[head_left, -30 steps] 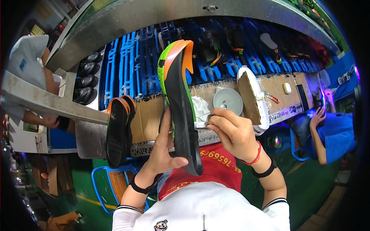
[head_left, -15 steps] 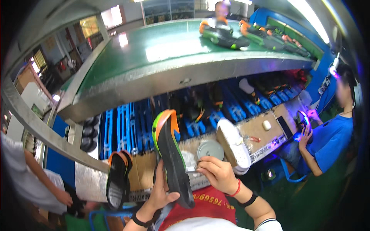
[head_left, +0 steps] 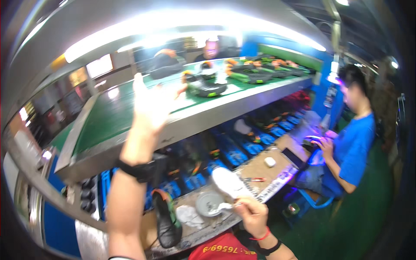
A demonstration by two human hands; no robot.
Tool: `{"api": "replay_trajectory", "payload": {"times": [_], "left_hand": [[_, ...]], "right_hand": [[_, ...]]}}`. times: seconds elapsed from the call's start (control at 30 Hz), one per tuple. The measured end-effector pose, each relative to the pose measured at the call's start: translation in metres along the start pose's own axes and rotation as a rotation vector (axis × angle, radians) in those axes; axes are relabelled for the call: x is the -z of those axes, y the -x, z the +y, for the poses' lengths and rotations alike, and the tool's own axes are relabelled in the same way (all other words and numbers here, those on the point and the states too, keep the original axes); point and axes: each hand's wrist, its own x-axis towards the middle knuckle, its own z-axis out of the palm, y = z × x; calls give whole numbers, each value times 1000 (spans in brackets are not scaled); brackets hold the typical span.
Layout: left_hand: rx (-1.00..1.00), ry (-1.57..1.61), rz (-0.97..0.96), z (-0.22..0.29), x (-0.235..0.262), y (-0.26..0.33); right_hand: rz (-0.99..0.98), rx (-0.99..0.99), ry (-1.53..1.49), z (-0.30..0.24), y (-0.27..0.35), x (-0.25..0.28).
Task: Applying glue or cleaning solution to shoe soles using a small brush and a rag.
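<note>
My left hand (head_left: 151,104) is raised over the green conveyor belt, washed out by glare. Its fingers look spread and nothing shows in them. Just beyond it is a blurred dark shoe sole with orange (head_left: 167,64); I see no grip on it, and whether it rests on the belt is unclear. My right hand (head_left: 253,213) pinches a small thin tool with a whitish end (head_left: 225,206), too blurred to name, by the rim of a round grey dish (head_left: 209,203). A black shoe with orange and green trim (head_left: 167,221) stands on the bench, left of a crumpled white cloth (head_left: 189,216).
More black, orange and green shoe parts (head_left: 268,69) lie along the conveyor belt (head_left: 104,123). A white sole (head_left: 229,182), red-handled tool (head_left: 256,179) and dark phone (head_left: 293,157) are on the cardboard-topped bench. A co-worker in blue (head_left: 353,143) sits at the right; another person is behind the belt.
My left hand has gone from holding the sole over my lap to being raised above the belt, apparently without it. My right hand keeps its tool near the dish. The view has shifted.
</note>
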Motion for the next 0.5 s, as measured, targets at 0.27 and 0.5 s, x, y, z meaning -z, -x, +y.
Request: {"api": "replay_trajectory", "payload": {"times": [0.27, 0.5], "left_hand": [[-50, -1020, -1, -29, 56, 226], [702, -2538, 166, 57, 162, 398]], "right_hand": [[-215, 93, -72, 47, 30, -27], [-167, 54, 40, 58, 57, -28]]}}
